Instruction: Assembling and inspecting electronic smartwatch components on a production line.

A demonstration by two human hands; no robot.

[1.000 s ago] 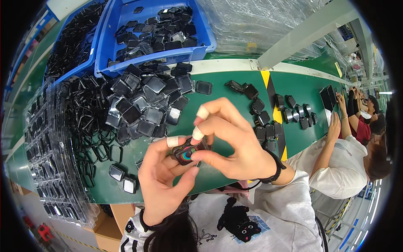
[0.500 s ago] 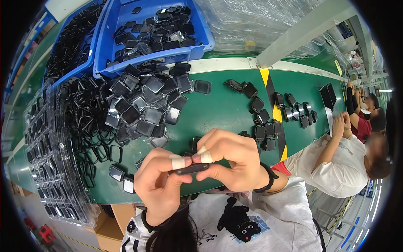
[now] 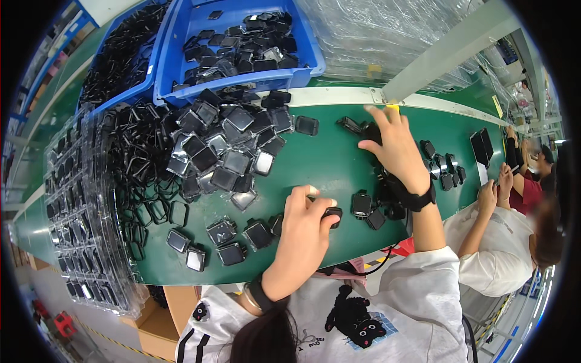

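Hand shift: half a second ago both met on one dark piece; now they are apart, the right hand (image 3: 396, 150) gone forward and outward, the left hand (image 3: 302, 235) back nearer the body.
Left fingers: drawn in, thumb and taped fingertips closed around a small black case (image 3: 334, 212).
Right fingers: spread, thumb well away from the rest, above dark pieces (image 3: 350, 124); whether they touch one, I cannot tell.
Under the right wrist: more black cases (image 3: 362, 204), partly covered by the arm.
Just left of the left fingers: loose cases (image 3: 259, 234) on the green table (image 3: 302, 163).
Beyond the left fingers, to the left: a heap of glossy square parts (image 3: 224, 178), with black frames (image 3: 158, 210) farther left.
Behind that heap: a blue bin (image 3: 316, 57) of similar parts.
Right of the right fingers: a co-worker in a white top (image 3: 493, 245).
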